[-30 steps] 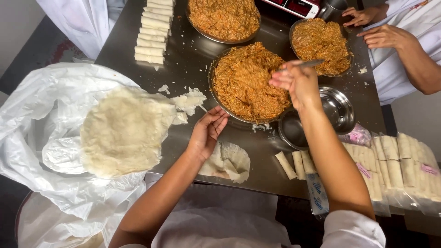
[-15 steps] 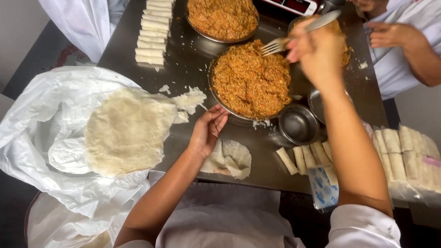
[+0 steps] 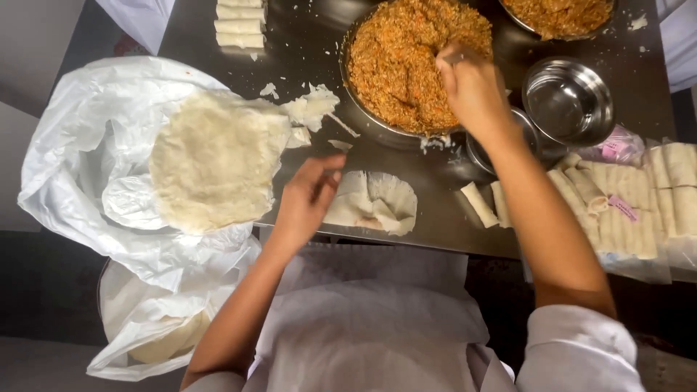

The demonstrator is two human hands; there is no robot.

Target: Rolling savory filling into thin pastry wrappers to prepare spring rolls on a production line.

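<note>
My right hand (image 3: 473,87) is down in the big metal bowl (image 3: 363,116) of orange shredded filling (image 3: 406,65), its fingers closed around a fork handle whose tines are buried in the filling. My left hand (image 3: 308,199) rests with fingers together on the edge of a thin wrapper sheet (image 3: 377,207) lying partly folded on the steel table (image 3: 305,43) near its front edge. A round stack of pale wrappers (image 3: 214,160) sits on a white plastic bag (image 3: 87,181) to the left of that hand.
Two small steel bowls (image 3: 570,98) stand right of the filling bowl. Several rolled wrappers (image 3: 624,192) lie at the right on plastic, more rolls (image 3: 239,22) at the back left. A second filling bowl (image 3: 559,14) is at the top. Wrapper scraps (image 3: 312,109) lie mid-table.
My right hand came down from above the table with the fork and is now dug into the filling. The view has shifted closer. My left hand has stayed on the wrapper sheet.
</note>
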